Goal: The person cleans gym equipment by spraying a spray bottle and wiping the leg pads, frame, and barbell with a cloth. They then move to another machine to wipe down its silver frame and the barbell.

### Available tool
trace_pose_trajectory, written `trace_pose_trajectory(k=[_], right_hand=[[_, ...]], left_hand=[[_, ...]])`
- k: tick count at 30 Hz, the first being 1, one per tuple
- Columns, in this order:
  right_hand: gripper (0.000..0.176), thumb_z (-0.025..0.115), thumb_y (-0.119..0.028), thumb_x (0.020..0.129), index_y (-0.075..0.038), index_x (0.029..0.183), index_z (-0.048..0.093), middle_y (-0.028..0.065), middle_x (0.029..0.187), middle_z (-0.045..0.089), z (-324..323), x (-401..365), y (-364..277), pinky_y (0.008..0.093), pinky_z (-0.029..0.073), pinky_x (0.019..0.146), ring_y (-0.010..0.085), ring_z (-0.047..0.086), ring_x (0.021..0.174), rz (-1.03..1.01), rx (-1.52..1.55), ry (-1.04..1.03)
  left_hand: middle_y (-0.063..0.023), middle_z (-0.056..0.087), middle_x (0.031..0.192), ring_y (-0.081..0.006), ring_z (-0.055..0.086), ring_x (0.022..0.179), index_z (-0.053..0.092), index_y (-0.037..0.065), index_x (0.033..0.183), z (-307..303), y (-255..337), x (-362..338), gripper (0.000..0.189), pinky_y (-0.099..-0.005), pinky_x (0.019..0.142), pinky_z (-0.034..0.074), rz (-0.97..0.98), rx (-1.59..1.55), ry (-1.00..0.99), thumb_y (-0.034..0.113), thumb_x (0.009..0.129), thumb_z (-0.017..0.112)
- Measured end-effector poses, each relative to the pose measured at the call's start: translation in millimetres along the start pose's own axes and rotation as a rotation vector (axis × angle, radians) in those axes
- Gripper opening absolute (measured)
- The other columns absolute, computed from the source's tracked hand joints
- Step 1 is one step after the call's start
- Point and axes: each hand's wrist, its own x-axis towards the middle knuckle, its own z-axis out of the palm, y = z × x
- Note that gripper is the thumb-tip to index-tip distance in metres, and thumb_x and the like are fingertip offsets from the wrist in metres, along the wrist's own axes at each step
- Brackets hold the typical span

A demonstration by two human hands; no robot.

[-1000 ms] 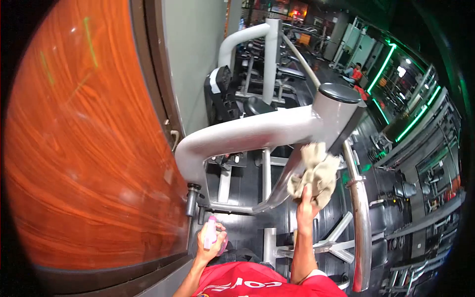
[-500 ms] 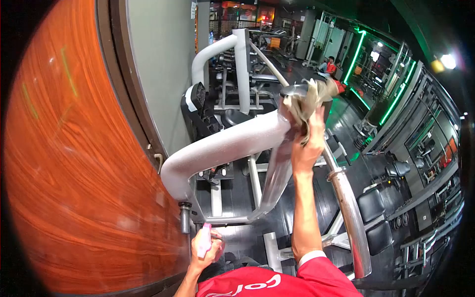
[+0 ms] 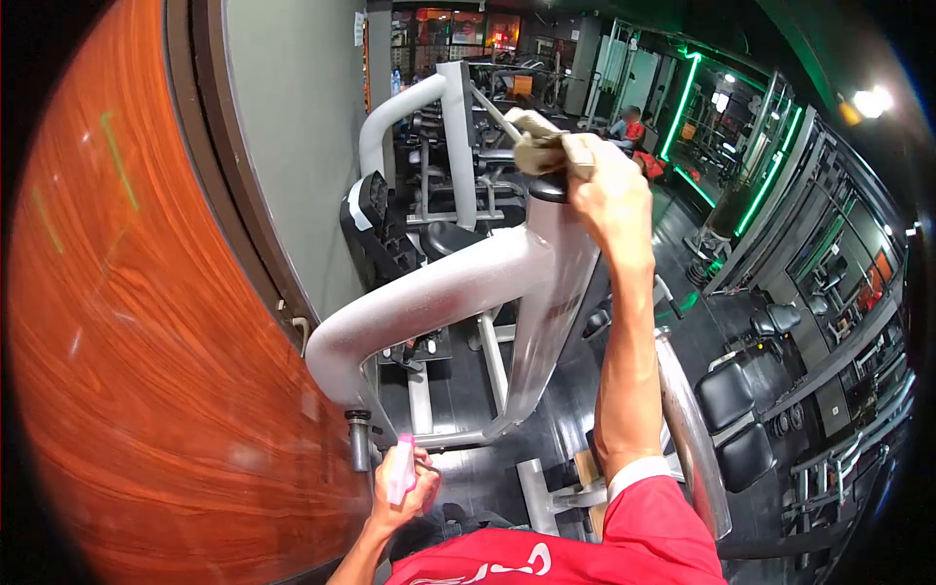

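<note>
Right hand (image 3: pixel 609 200) presses a tan cloth (image 3: pixel 538 146) on a grey gym machine (image 3: pixel 439 288).
Near the top middle of the frame, the fingers are squeezed shut on the cloth, which sits on the machine's black cap (image 3: pixel 548 191). At the bottom middle, the left hand (image 3: pixel 405 487) is wrapped tight round a pink spray bottle (image 3: pixel 399 466). What is inside the bottle cannot be seen.

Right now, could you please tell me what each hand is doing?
Left hand: closed around the pink spray bottle.
Right hand: closed on the beige cloth, atop the grey machine frame.
</note>
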Motion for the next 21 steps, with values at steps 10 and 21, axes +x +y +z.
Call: trace_pose_trajectory(k=[10,21], right_hand=[[0.035,0.058,-0.003,0.080,-0.013,0.112,0.067,0.0137,0.107,0.069,-19,10,7,0.0429,0.052,0.084,0.0347,0.065,0.098,0.089,-0.077,-0.092],[0.038,0.059,0.004,0.079,-0.007,0.115,0.065,0.0160,0.110,0.066,-4,-22,-1,0.0364,0.050,0.092,0.0328,0.065,0.103,-0.139,0.214,0.133]], left_hand=[[-0.0106,0.056,0.098,-0.0155,0.066,0.076,0.042,0.002,0.114,4,18,26,0.044,-0.0295,0.070,0.054,0.142,-0.176,-0.168,0.001,0.083,0.073],[-0.0122,0.060,0.099,-0.0149,0.066,0.074,0.041,0.001,0.115,1,18,28,0.044,-0.0288,0.070,0.053,0.140,-0.060,-0.220,0.000,0.083,0.071]])
